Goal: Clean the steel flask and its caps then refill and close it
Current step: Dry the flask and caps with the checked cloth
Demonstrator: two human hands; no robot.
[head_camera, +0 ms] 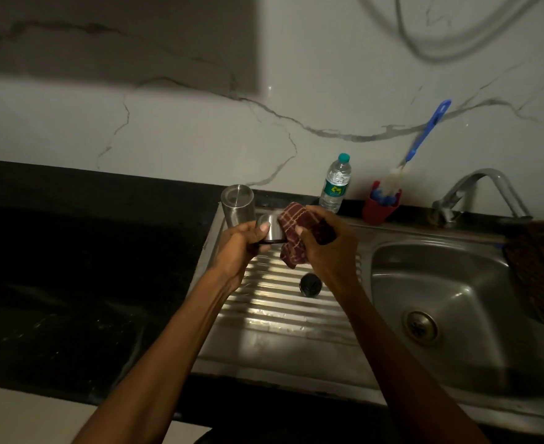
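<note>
The steel flask (237,205) stands upside down on the back of the ribbed drainboard (283,302). My left hand (240,245) grips a steel cup-shaped cap (272,227) with a black rim, held above the drainboard. My right hand (325,243) holds a maroon checked cloth (296,233) bunched against the cap's side. A small black inner cap (310,284) lies on the drainboard, below my right hand.
A steel sink basin (450,302) with a drain lies to the right, under a tap (479,193). A plastic water bottle (336,184) and a red cup (380,205) holding a blue-handled bottle brush (424,133) stand by the wall. Black counter (88,267) lies left.
</note>
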